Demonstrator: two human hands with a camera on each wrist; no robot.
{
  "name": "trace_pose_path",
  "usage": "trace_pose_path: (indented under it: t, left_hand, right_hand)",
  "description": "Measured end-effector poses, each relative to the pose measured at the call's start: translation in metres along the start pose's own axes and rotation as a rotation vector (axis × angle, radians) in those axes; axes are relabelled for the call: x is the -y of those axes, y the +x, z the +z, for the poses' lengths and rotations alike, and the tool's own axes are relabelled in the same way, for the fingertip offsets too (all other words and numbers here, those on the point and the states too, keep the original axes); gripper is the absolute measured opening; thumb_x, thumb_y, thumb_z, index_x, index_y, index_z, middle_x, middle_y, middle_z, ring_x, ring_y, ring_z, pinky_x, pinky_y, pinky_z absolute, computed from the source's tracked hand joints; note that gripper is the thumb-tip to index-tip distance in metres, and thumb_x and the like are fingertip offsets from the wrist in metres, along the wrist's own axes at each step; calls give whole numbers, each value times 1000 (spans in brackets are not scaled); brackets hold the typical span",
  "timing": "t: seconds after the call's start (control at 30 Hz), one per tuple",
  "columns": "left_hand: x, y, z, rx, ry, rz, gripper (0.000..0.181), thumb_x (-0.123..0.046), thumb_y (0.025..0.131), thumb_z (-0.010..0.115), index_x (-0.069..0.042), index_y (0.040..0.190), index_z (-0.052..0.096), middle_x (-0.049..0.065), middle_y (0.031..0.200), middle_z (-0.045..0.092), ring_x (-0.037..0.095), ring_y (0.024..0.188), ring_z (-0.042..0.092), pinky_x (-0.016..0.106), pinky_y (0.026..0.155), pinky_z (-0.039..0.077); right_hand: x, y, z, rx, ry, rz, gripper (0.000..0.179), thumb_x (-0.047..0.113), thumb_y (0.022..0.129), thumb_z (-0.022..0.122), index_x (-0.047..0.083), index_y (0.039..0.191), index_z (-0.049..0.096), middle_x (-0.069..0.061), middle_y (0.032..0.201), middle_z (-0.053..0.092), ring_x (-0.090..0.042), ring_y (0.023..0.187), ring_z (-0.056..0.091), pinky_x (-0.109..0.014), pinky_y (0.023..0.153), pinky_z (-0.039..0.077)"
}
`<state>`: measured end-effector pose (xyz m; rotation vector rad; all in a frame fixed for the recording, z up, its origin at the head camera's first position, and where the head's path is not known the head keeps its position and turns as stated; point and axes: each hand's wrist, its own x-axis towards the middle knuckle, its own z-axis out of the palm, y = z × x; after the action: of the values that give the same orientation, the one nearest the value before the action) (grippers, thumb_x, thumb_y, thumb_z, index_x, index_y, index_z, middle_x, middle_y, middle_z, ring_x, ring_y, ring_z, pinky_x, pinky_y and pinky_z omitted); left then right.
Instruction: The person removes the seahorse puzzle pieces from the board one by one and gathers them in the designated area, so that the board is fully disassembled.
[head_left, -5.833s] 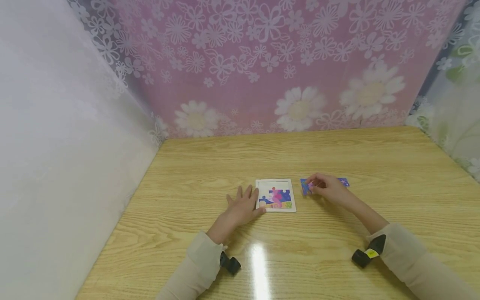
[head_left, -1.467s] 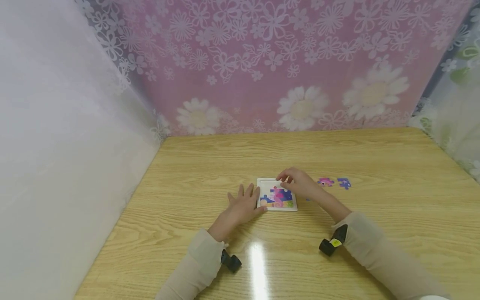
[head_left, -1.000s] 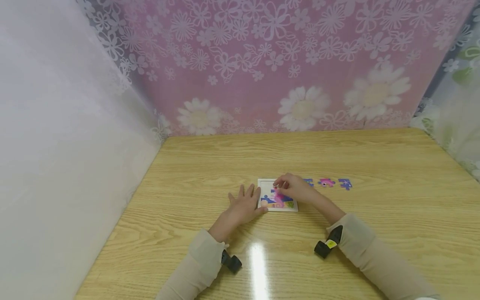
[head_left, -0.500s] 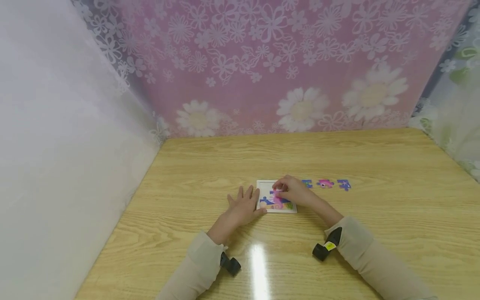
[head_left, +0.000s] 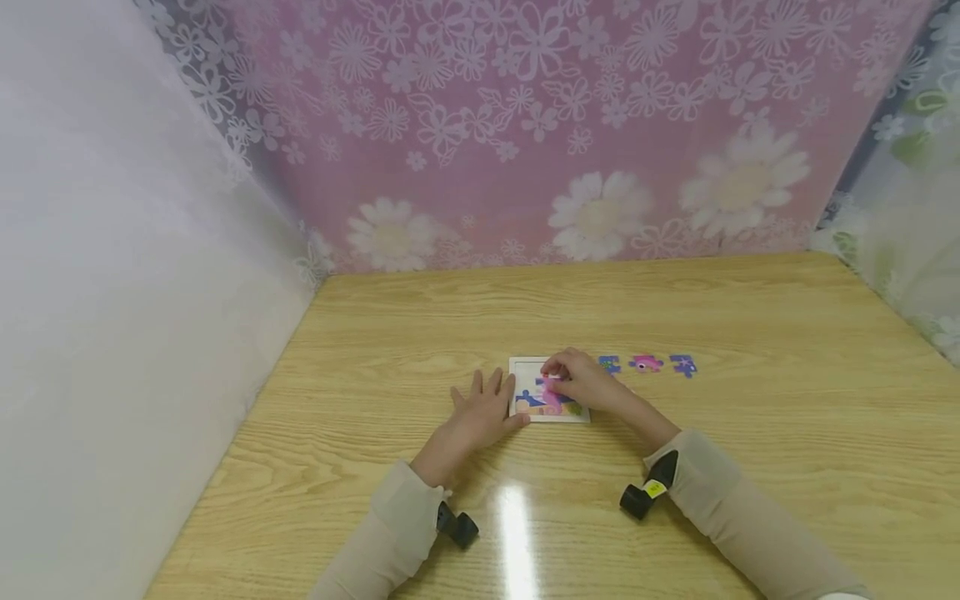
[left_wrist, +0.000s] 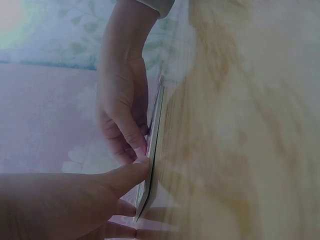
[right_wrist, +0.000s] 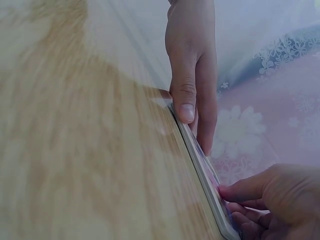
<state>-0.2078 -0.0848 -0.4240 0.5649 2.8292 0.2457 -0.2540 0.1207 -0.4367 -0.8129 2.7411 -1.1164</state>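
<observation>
A square white puzzle tray (head_left: pixel 512 400) lies on the table, partly filled with a jigsaw picture (head_left: pixel 550 404) of a pink seahorse on blue. My left hand (head_left: pixel 480 421) lies spread along its left side, thumb on the near-left corner. In the right wrist view, that left thumb (right_wrist: pixel 187 95) rests on the tray's rim. Over the upper right of the picture is my right hand (head_left: pixel 588 383), thumb and fingers bent together at a puzzle piece that they mostly cover. The left wrist view shows the right thumb (left_wrist: pixel 131 131) low against the tray; its fingertips are largely hidden.
Right of the tray lie loose puzzle pieces: a blue-green one (head_left: pixel 610 363) beside the right hand, a pink one with an eye (head_left: pixel 646 364), and a blue one with a star (head_left: pixel 683 364). The wooden table (head_left: pixel 420 325) meets a pink flowered backdrop (head_left: pixel 480 192).
My right hand has moved left from the loose pieces to the tray, then stayed over its upper right with small shifts. My left hand has kept its place at the tray's left side.
</observation>
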Motion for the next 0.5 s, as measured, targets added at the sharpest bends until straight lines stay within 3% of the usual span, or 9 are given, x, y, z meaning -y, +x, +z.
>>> trace_pose_path:
  t: [0.5]
  left_hand:
    - [-1,0,-1,5,0,-16,73,-54,92,41,-11,147,20,13,150,14,41,134,7,68,94,13]
  right_hand:
    - [-1,1,1,-14,58,-9,18,-6,84,61,-5,101,60,-10,92,56,-27,87,53,-42,78,45]
